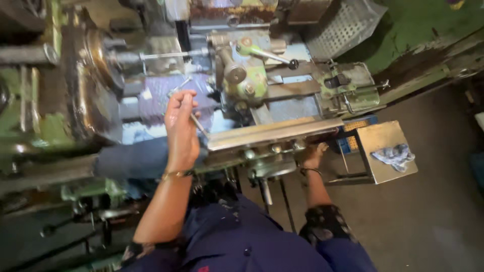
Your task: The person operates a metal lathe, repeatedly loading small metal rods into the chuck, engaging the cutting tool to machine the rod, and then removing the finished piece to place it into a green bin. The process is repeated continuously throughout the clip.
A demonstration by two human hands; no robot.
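Observation:
I stand at a worn green metal lathe (297, 85). My left hand (181, 128) is raised over the bed and is closed on a thin metal rod-like tool (197, 123) that sticks out to the right. A long slim workpiece (166, 55) juts from the big chuck (98, 75) at the left. My right hand (313, 153) reaches under the front of the carriage, beside the handwheel (275, 168); its fingers are partly hidden, wrapped on a machine part.
A small metal stand (385, 168) with a blue-white rag (396, 156) on top sits at the right on the concrete floor. A perforated metal bin (340, 25) stands behind the lathe. Levers and handles crowd the lower left.

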